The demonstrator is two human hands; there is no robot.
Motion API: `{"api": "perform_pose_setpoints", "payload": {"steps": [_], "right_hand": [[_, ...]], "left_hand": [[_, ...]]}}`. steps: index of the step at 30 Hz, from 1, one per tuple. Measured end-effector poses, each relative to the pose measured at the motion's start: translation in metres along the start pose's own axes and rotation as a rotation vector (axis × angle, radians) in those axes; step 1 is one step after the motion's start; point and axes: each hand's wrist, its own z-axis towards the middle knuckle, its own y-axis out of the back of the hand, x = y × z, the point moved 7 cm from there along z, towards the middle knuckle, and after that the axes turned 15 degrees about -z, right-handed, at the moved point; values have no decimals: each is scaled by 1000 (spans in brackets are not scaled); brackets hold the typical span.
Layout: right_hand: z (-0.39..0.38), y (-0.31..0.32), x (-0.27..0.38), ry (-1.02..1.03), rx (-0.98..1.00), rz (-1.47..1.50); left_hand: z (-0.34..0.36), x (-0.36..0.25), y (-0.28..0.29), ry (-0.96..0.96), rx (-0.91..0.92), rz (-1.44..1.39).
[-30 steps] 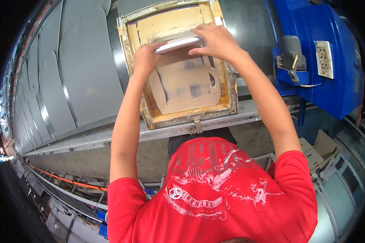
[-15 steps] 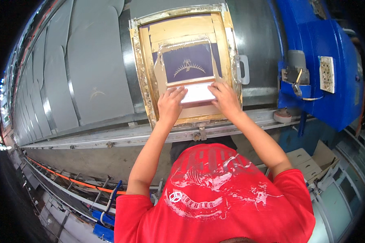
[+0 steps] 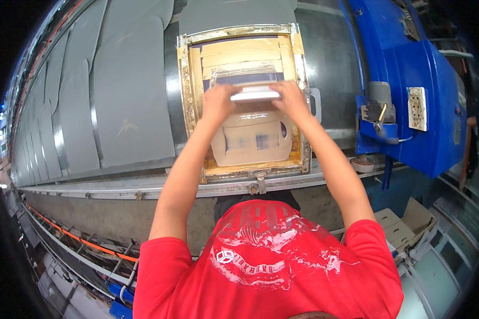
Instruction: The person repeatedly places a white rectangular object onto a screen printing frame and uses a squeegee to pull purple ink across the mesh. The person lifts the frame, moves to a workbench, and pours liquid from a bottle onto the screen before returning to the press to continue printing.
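My left hand [image 3: 219, 104] and my right hand [image 3: 291, 101] are closed on opposite ends of a squeegee with a pale metal handle [image 3: 255, 94]. It lies crosswise over the upper half of a screen-printing frame [image 3: 184, 106], with motion blur around it. Beige ink [image 3: 250, 151] covers the mesh on my side of the squeegee, with dark bluish patches showing through. A narrow purple strip of mesh shows beyond the tool. Tan tape [image 3: 242, 50] lines the frame's far inner edge. The squeegee's blade is mostly hidden.
Grey fabric panels [image 3: 130, 90] lie along the long table to the left. A blue machine housing [image 3: 426, 106] with a socket box [image 3: 418, 109] stands at the right. A metal rail [image 3: 117, 189] runs along the near edge, with a tape roll [image 3: 362, 164] on the right.
Both hands have pushed the squeegee away from me, from the frame's near part to its upper half. Beige ink now spreads over the mesh where the purple area with a pale design showed.
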Motion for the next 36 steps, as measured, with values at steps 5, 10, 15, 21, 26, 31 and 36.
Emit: {"api": "perform_pose_setpoints", "payload": {"steps": [5,10,15,21,26,31,36], "right_hand": [[-98,1,31,33,-14,59],[-119,4,36,98,358,253],[-78,18,-130,-512,-339,57],[-60,-7,-152,-503,-397,201],[-59,17,-114,-540,-415,346],[-62,13,-115,-570,-369,523],[-56,-9,-132,-551,-395,533]], "left_hand": [[-94,-26,-22,32,7,-30],[-155,-40,-33,-73,-109,-5],[-159,-49,-35,-123,-109,-18],[-172,-44,-52,-171,-139,-2],[-190,-51,-36,-150,-177,-81],[-185,-55,-42,-80,-212,-133],[-178,-57,-58,-128,-282,-47]]}}
